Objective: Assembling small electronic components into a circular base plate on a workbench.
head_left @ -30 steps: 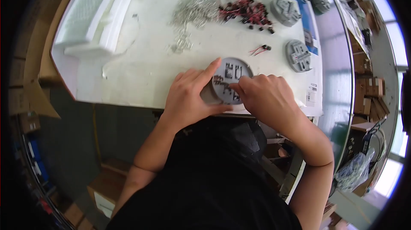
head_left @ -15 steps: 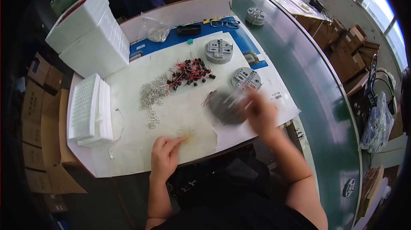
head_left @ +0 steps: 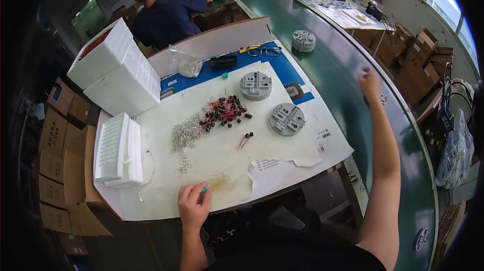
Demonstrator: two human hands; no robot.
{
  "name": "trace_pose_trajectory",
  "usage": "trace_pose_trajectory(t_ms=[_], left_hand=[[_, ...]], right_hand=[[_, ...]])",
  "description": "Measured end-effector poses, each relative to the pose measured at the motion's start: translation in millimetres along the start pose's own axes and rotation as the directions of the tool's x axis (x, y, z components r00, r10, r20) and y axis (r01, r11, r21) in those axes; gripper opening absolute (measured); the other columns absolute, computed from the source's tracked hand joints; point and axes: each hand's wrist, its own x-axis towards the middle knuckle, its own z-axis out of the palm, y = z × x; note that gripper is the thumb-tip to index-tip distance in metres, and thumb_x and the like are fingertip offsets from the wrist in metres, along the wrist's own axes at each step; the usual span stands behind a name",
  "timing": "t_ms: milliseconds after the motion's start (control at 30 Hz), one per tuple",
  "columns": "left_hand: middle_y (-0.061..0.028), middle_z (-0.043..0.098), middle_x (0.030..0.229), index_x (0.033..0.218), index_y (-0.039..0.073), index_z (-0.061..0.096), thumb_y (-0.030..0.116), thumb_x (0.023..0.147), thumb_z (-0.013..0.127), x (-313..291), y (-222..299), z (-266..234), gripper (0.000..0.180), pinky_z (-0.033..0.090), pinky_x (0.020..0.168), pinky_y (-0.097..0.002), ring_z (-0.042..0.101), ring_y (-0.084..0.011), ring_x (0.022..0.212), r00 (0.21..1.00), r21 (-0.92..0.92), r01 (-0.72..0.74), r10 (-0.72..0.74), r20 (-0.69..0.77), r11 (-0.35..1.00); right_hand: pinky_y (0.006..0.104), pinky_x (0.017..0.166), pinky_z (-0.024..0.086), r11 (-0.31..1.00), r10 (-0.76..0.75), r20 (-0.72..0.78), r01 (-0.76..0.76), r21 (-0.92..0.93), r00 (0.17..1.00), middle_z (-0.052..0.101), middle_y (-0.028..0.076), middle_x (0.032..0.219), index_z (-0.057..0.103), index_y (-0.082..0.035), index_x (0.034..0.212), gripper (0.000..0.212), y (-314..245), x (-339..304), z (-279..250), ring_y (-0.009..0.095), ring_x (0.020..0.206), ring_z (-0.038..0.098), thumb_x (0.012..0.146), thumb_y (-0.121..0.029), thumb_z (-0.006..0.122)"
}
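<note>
At the near edge of the table my left hand (head_left: 193, 205) pinches a small teal piece (head_left: 204, 189) between thumb and fingers. My right arm stretches out over the green conveyor, where my right hand (head_left: 371, 85) is bent and slightly blurred; its finger grip is unclear. Beside that wrist a grey round part (head_left: 383, 99) shows, partly hidden by the arm. Two grey round terminal housings stand on the table: one farther back (head_left: 255, 86), one nearer (head_left: 287, 119). Loose black components with red leads (head_left: 224, 109) and a heap of silvery pins (head_left: 184, 134) lie left of them.
White foam boxes (head_left: 121, 69) and a white foam tray (head_left: 113, 147) line the table's left side. Another grey housing (head_left: 303, 41) sits farther along the conveyor (head_left: 333, 64). A co-worker in dark blue (head_left: 169, 18) sits beyond the low partition (head_left: 212, 44). Cardboard boxes (head_left: 65, 170) stand at left.
My right hand has swung from the table out over the conveyor; the grey round part it carried is now beside the wrist there. My left hand now shows a teal piece.
</note>
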Motion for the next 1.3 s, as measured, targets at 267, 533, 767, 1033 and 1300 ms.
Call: trace_pose_trajectory(t_ms=[267, 533, 767, 1033, 1300], left_hand=[[-0.0101, 0.07, 0.091, 0.104, 0.006, 0.081, 0.006, 0.083, 0.083, -4, 5, 3, 0.021, 0.056, 0.074, -0.0401, 0.067, -0.0305, 0.084, 0.998, 0.145, 0.039, -0.03, -0.06, 0.989], [-0.0073, 0.07, 0.09, 0.103, 0.01, 0.082, 0.008, 0.082, 0.085, 5, 12, -4, 0.021, 0.057, 0.071, -0.038, 0.067, -0.0277, 0.081, 0.996, 0.188, 0.081, -0.073, -0.052, 0.979], [-0.004, 0.068, 0.087, 0.103, 0.012, 0.081, 0.014, 0.085, 0.085, 6, 11, -4, 0.018, 0.057, 0.071, -0.0371, 0.066, -0.025, 0.08, 0.998, 0.155, 0.052, -0.045, -0.05, 0.987], [-0.0047, 0.066, 0.087, 0.103, 0.012, 0.08, 0.016, 0.084, 0.085, 0, 10, -3, 0.019, 0.056, 0.074, -0.0388, 0.066, -0.0262, 0.082, 0.999, 0.084, 0.019, -0.016, -0.035, 0.996], [-0.0037, 0.065, 0.086, 0.102, 0.01, 0.079, 0.013, 0.083, 0.085, -1, 2, -8, 0.02, 0.054, 0.073, -0.0395, 0.065, -0.0259, 0.081, 0.995, 0.085, -0.025, 0.033, -0.094, 0.996]], right_hand=[[0.0515, 0.095, 0.059, 0.984, 0.049, 0.197, -0.013, -0.178, 0.979, 0.075, 0.023, 0.127, 0.039, -0.023, 0.166, 0.097, -192, 19, 121, 0.041, 0.114, 0.075, 0.088, -0.065, 0.076], [0.0562, 0.093, 0.059, 0.977, 0.029, 0.108, -0.005, -0.213, 0.994, 0.077, 0.023, 0.123, 0.045, -0.02, 0.156, 0.086, -179, 56, 175, 0.045, 0.112, 0.074, 0.088, -0.06, 0.077], [0.0465, 0.09, 0.059, 0.967, -0.22, 0.06, 0.21, 0.146, 0.974, 0.078, 0.023, 0.116, 0.058, -0.012, 0.144, 0.075, -118, 67, 153, 0.037, 0.105, 0.077, 0.084, -0.048, 0.086], [0.0347, 0.102, 0.055, 0.808, -0.489, 0.451, 0.192, 0.557, 0.747, 0.072, 0.013, 0.131, 0.063, -0.007, 0.142, 0.072, -145, -71, 49, 0.021, 0.117, 0.07, 0.075, -0.001, 0.087], [0.0389, 0.116, 0.047, 0.762, -0.587, 0.368, 0.337, 0.553, 0.721, 0.061, 0.024, 0.152, 0.054, -0.009, 0.157, 0.078, -187, -41, 52, 0.035, 0.146, 0.056, 0.082, 0.005, 0.069]])
